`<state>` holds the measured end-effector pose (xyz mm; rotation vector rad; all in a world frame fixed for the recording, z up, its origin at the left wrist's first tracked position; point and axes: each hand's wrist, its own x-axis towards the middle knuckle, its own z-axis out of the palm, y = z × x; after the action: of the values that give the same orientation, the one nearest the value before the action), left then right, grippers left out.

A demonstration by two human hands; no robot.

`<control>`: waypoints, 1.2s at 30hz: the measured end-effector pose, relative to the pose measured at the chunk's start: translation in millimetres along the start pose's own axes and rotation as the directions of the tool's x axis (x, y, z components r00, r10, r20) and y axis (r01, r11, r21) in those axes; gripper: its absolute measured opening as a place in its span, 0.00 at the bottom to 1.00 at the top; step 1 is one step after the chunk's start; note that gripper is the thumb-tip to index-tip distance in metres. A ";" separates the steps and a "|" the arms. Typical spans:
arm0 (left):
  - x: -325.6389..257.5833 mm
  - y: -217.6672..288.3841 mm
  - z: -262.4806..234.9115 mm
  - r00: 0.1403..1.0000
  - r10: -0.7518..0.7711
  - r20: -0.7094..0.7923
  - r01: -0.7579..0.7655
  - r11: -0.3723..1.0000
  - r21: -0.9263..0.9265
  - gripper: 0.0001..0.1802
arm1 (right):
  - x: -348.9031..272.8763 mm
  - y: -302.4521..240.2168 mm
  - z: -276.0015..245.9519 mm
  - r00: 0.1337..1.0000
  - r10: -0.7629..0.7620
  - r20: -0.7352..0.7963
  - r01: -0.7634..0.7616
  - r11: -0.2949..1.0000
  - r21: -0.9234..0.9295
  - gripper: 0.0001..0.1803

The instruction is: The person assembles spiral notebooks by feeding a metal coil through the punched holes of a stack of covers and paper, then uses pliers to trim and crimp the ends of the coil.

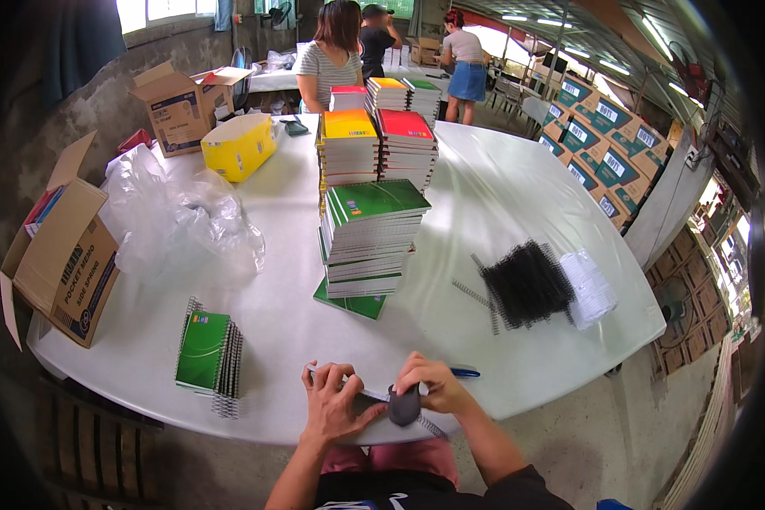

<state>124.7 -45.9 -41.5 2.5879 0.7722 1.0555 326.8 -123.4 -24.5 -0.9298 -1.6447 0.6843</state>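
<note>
The left hand (331, 403) clasps a thin pad (372, 395) at the table's (272, 404) near edge, seemingly steadying it, while the right hand (429, 382) pinches a dark object (404, 407) against it, a coil (433, 427) protruding, black springs (529, 285) perhaps placed for reach.

Head cam, L of pair, wide fisheye: looks fwd/down over table (285, 319); L hand (333, 406), R hand (433, 387) nr.
</note>
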 end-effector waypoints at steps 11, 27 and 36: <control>8.9 3.8 2.1 0.999 -0.028 0.027 0.030 0.998 -0.051 0.25 | 8.8 -10.7 -18.8 0.997 0.002 0.071 -0.020 0.966 0.257 0.13; 3.8 -6.4 5.0 0.998 -0.064 0.025 0.066 0.992 -0.104 0.26 | 19.4 -0.9 -8.7 0.965 0.262 0.011 -0.262 0.961 0.087 0.14; 12.0 -5.3 12.8 0.999 -0.046 -0.025 0.043 0.994 -0.104 0.26 | 20.6 3.3 -12.0 0.991 0.136 -0.014 -0.126 0.950 0.287 0.11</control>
<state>138.9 -35.1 -45.8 2.4630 0.7575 1.0904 336.7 -104.5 -13.5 -0.8394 -1.4164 0.9648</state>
